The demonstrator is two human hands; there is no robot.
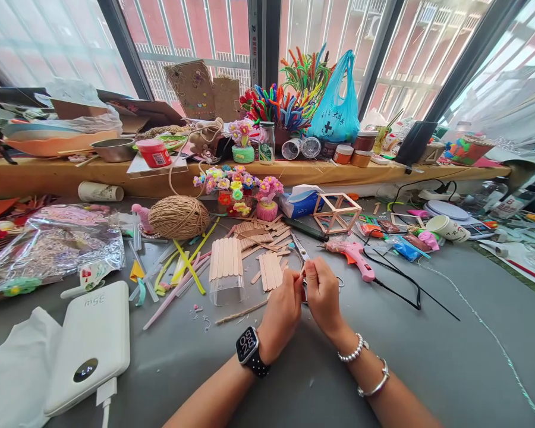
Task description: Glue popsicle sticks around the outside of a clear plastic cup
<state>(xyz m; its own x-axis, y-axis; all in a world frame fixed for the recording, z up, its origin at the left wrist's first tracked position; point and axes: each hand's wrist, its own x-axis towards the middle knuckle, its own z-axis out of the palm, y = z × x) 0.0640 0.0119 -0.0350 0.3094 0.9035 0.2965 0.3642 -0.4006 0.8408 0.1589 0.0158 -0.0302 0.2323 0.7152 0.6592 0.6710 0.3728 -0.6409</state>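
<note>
My left hand (282, 312), with a smartwatch on its wrist, and my right hand (323, 294), with bead and metal bracelets, meet above the grey table (428, 368). Both are closed, fingertips pinched together on a small item between them that I cannot make out. Scissors (299, 249) lie just beyond the fingers. Flat rafts of glued popsicle sticks (226, 257) and loose sticks (263, 235) lie further back. A pink glue gun (354, 255) with a black cord rests to the right of my hands.
A white power bank (89, 348) lies front left beside white cloth. A twine ball (179, 217), pipe-cleaner flowers (238, 187), a stick cube frame (336, 212) and a foil bag (49, 244) crowd the back. The wooden ledge (49, 172) holds jars and a blue bag (334, 107).
</note>
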